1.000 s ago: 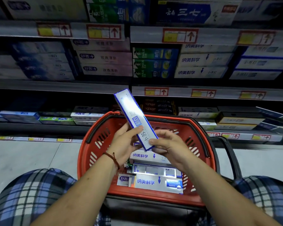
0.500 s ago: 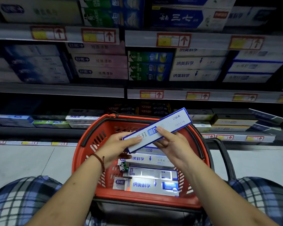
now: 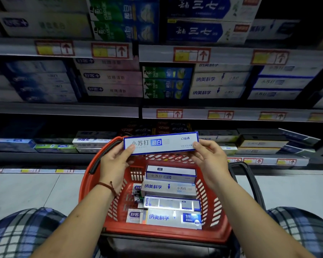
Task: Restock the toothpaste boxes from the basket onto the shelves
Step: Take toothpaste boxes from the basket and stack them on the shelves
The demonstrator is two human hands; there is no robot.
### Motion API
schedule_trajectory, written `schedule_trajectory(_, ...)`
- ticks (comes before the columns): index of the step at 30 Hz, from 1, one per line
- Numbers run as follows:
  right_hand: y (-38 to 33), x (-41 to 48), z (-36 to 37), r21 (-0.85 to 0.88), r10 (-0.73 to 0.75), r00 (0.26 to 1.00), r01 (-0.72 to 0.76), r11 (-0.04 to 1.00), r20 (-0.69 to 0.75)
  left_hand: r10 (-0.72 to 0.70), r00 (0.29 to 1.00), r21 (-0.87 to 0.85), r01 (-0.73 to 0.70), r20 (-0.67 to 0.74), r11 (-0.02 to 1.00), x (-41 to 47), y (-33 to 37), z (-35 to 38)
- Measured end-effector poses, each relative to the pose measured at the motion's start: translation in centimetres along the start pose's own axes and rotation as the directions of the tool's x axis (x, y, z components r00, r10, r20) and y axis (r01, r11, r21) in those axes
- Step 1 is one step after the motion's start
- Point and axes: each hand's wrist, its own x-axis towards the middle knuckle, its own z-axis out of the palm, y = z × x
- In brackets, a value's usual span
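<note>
both hands (image 3: 116, 164) (image 3: 209, 161) grip toothpaste box (image 3: 160, 143), above basket (image 3: 93, 185)

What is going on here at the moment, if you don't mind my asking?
A person facing the toothpaste shelves holds a white-and-blue toothpaste box level and face up. The left hand pinches one end and the right hand the other. The box is above a red basket, not yet on a shelf. Several more boxes lie in the basket, waiting to be put out.
</note>
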Motion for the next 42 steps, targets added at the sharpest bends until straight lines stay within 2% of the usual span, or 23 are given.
schedule_trajectory(5, -0.5, 0.3, -0.4, -0.096, -0.033, 0.997, 0.027, 0.995, -0.064, 0.046, 0.997, 0.062, -0.042, -0.057, 0.997, 0.6, 0.2, 1.4)
schedule_trajectory(11, -3.0, 1.2, -2.3, -0.167, -0.099, 0.982, 0.071, 0.983, -0.161, 0.084, 0.996, 0.139, -0.078, -0.038, 0.987, 0.9, 1.1, 5.4)
schedule_trajectory(16, -7.4, 2.8, -5.0, -0.331, -0.24, 0.947, 0.161, 0.93, -0.212, 0.17, 0.985, 0.194, -0.161, -0.033, 0.968, 2.2, 3.4, 10.8)
schedule_trajectory(24, -13.3, 5.3, -12.5, -0.442, -0.236, 0.952, 0.129, 0.888, -0.196, 0.28, 0.958, 0.375, -0.283, 0.063, 0.883, 2.0, 5.2, 21.4)
schedule_trajectory(28, -16.1, 7.1, -16.3, -0.445, -0.249, 0.953, 0.15, 0.883, -0.173, 0.26, 0.958, 0.357, -0.286, 0.12, 0.889, 1.1, 5.2, 26.7)
schedule_trajectory(34, -19.6, 11.7, -20.9, -0.443, -0.319, 0.917, 0.19, 0.876, -0.238, 0.169, 0.964, 0.326, -0.23, 0.205, 0.917, 0.9, 4.0, 34.2)
schedule_trajectory(42, -21.4, 18.4, -27.0, -0.501, -0.276, 0.918, 0.103, 0.86, -0.285, 0.079, 0.949, 0.398, -0.202, 0.305, 0.895, 2.9, 1.7, 41.5)
